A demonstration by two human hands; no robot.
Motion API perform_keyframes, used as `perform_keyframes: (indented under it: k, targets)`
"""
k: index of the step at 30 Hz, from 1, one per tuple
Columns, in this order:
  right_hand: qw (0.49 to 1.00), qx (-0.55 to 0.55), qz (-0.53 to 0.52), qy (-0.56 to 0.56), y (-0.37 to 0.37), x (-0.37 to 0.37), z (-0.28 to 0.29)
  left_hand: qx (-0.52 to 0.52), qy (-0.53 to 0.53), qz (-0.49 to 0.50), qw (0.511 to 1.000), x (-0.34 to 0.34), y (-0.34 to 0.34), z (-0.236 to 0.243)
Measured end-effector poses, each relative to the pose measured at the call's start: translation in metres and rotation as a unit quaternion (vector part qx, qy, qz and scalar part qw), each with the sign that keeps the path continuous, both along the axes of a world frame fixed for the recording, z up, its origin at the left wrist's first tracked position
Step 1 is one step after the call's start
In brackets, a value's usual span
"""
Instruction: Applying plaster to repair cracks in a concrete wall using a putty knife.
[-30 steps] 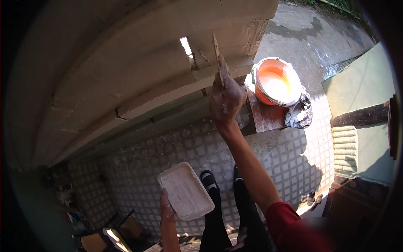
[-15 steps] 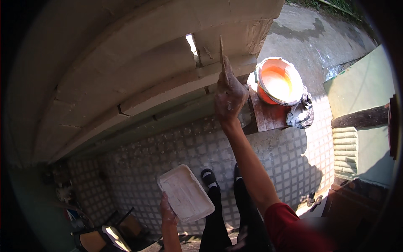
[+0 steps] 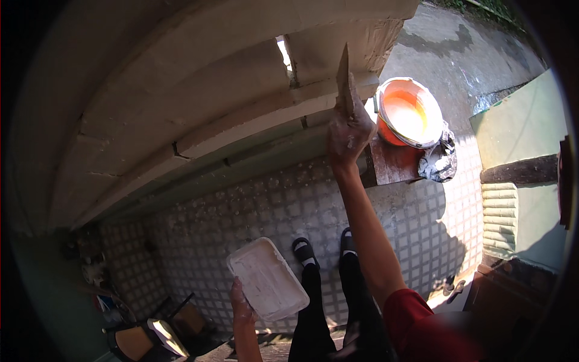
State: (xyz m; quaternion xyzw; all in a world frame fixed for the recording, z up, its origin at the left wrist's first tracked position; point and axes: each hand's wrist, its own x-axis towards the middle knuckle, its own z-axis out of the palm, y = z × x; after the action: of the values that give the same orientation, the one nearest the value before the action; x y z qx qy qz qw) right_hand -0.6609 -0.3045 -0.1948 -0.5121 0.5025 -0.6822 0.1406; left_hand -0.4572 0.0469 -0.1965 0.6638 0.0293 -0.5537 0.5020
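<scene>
My right hand (image 3: pixel 351 134) is raised in front of a pale, roughly plastered wall (image 3: pixel 199 90), its fingers wrapped round a putty knife (image 3: pixel 344 78) whose blade points upward. Whether the blade touches the wall I cannot tell. Lower down, my left hand (image 3: pixel 242 301) grips the left edge of a white rectangular plastic tray (image 3: pixel 268 280), smeared inside with pale plaster. Both the knife and my right hand are coated with whitish residue.
An orange bucket (image 3: pixel 392 130) stands on a brown wooden stool (image 3: pixel 389 161) at the right, a crumpled plastic bag (image 3: pixel 439 160) beside it. Chairs (image 3: pixel 136 342) are at lower left. Checkered tiles (image 3: pixel 205 220) lie underfoot. A narrow gap (image 3: pixel 283 53) in the wall lets light through.
My right hand has moved right and slightly down with the putty knife, and the blade is turned to show more of its face. The tray has hardly moved.
</scene>
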Motion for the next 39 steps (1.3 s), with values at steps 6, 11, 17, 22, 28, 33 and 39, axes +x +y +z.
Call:
perform_keyframes:
  k: [6,11,17,22,28,33,39]
  targets:
    - [0.996,0.033,-0.026,0.072,-0.026,0.023,0.007,-0.007,0.004,-0.016,1.0,-0.004,-0.001,0.001]
    - [0.997,-0.018,0.067,0.045,0.001,0.034,0.008,0.004,-0.011,-0.009,1.0,-0.002,0.001,0.003]
    - [0.993,0.026,-0.117,0.008,-0.026,-0.004,0.038,0.016,-0.012,-0.007,1.0,0.0,0.003,0.001]
    - [0.986,-0.078,-0.003,0.144,-0.021,0.02,0.029,-0.009,0.012,-0.008,1.0,-0.001,0.003,0.001]
    - [0.996,-0.058,-0.042,0.059,-0.032,-0.064,0.045,-0.01,-0.015,-0.011,1.0,0.005,0.006,-0.004]
    - [0.982,-0.009,-0.019,0.188,-0.041,-0.024,0.026,0.007,-0.002,0.007,1.0,-0.005,0.004,-0.007]
    - [0.991,-0.026,0.054,0.116,-0.007,-0.028,0.032,0.006,-0.019,0.006,1.0,-0.005,0.01,-0.009]
